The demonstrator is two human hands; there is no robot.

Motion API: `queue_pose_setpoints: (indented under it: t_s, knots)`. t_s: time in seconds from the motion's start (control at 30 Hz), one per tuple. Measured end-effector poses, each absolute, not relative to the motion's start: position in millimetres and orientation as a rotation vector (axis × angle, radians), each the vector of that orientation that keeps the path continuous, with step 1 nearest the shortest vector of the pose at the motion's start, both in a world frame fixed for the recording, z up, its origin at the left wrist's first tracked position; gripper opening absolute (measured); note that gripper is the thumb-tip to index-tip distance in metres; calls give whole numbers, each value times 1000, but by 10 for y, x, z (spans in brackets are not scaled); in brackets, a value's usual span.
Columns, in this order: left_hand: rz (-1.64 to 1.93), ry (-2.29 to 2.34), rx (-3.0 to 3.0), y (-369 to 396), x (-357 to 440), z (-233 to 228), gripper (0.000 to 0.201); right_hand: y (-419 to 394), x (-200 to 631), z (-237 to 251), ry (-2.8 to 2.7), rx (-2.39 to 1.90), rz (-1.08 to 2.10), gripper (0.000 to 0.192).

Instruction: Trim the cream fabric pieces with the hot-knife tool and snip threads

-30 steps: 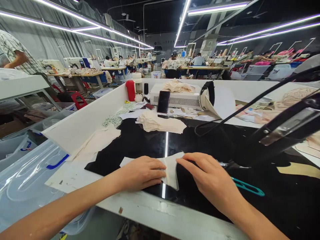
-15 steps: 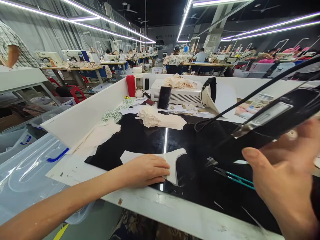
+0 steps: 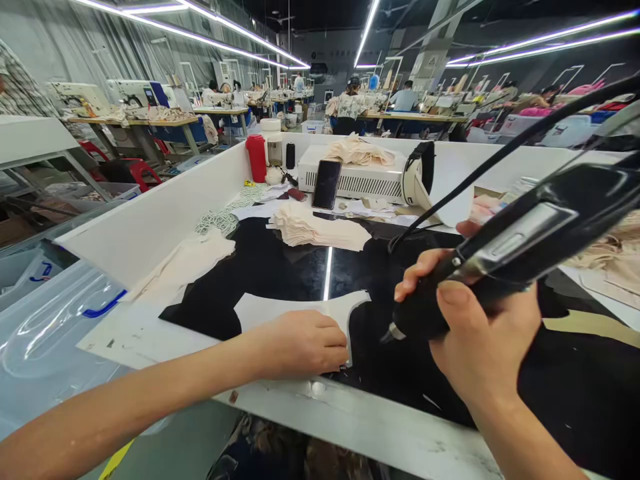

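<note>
A white shaped fabric piece (image 3: 265,310) lies flat on the black glossy work surface (image 3: 210,300). My left hand (image 3: 313,343) rests over its lower right part, fingers curled together at the edge; a small dark spot shows by the fingertips, too small to name. To the right, my right hand (image 3: 480,333) is wrapped round a black corded handheld tool (image 3: 520,247) with a pointed metal tip. That tip is held a little right of the white piece, apart from it, and angles down to the left.
Behind lie a stack of cream fabric pieces (image 3: 320,230), a phone (image 3: 327,185), a white vented box (image 3: 357,177) and a red cup (image 3: 256,159). More cream pieces (image 3: 190,260) lie left. The tool's black cable (image 3: 450,200) runs across. Clear bins (image 3: 50,333) stand at left.
My right hand has closed round the black tool and brought it left and down toward the white piece. My left fingers have curled more. The teal snips no longer show.
</note>
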State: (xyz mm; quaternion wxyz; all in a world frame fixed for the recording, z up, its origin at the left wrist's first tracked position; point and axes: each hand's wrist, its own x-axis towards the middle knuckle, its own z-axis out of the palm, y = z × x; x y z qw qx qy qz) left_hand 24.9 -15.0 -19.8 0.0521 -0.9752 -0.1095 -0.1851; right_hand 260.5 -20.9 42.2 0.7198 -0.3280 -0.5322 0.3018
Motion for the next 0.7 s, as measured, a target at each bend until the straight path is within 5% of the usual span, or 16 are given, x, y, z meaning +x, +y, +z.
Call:
queue_pose_setpoints:
  t_s: [0.37, 0.7]
  knots:
    - [-716, -400, -2873, -222, 358, -313, 35, -543, 2337, 338, -1125, -584, 874, 48]
    - [-686, -518, -3024, -193, 360, -335, 21, -542, 2275, 273, -1150, -631, 830, 48]
